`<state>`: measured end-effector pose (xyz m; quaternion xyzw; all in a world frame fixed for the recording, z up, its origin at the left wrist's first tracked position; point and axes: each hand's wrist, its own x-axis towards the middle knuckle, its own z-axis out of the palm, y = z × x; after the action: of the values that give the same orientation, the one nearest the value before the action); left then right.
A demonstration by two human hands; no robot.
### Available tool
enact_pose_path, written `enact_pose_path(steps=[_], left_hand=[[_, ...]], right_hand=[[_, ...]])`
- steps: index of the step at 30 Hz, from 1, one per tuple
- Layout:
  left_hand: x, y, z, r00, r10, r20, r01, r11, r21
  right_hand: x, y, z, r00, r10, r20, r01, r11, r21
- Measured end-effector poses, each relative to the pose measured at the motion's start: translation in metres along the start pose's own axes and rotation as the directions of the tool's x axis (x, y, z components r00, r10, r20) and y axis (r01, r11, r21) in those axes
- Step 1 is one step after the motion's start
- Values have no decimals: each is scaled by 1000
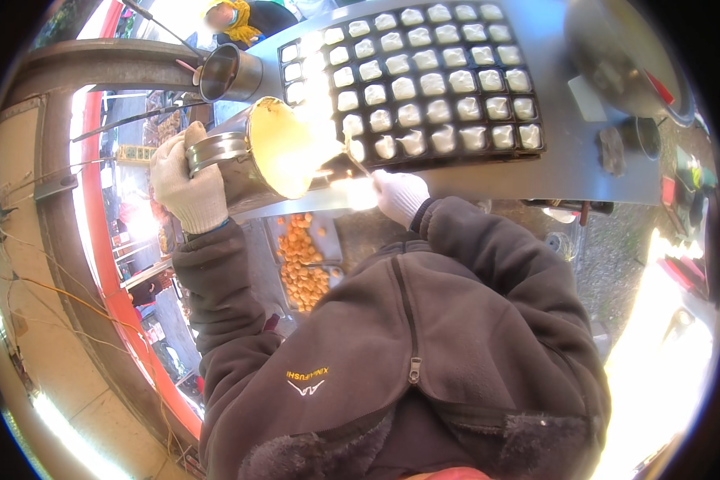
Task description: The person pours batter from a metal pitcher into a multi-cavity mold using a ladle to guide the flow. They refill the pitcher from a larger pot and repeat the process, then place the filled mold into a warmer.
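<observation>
My left hand (190, 186), in a white knit glove, is closed round the handle of a metal pitcher (234, 182). The pitcher is tilted to the right, and pale yellow batter (274, 148) shows in its wide mouth. My right hand (398, 197), gloved too, grips a thin-handled spoon (358, 166) beside the near-left part of a dark baking mould (464, 160). Rows of square cups in the mould hold white, creamy dollops (408, 114). Strong glare blurs the spoon's far end and the mould's left columns, so what the spoon touches cannot be made out.
A steel pot (230, 74) stands at the mould's far left. On the right of the metal counter (556, 180) are a large steel bowl (616, 48) and a dark cup (642, 138). Small golden baked pieces (300, 260) lie below the counter's edge. Another person (256, 20) is beyond it.
</observation>
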<state>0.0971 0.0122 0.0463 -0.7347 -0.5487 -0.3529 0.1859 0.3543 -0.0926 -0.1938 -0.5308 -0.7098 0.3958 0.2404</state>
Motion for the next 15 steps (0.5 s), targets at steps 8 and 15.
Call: enact_pose_path(steps=[8,15], left_hand=[[1,-17,-12,993,109,42,-114,984,141],[-5,-32,-12,989,148,24,-149,986,77]], right_hand=[[28,-45,26,995,-93,-42,97,989,110],[40,-54,40,999,-38,-3,38,996,87]])
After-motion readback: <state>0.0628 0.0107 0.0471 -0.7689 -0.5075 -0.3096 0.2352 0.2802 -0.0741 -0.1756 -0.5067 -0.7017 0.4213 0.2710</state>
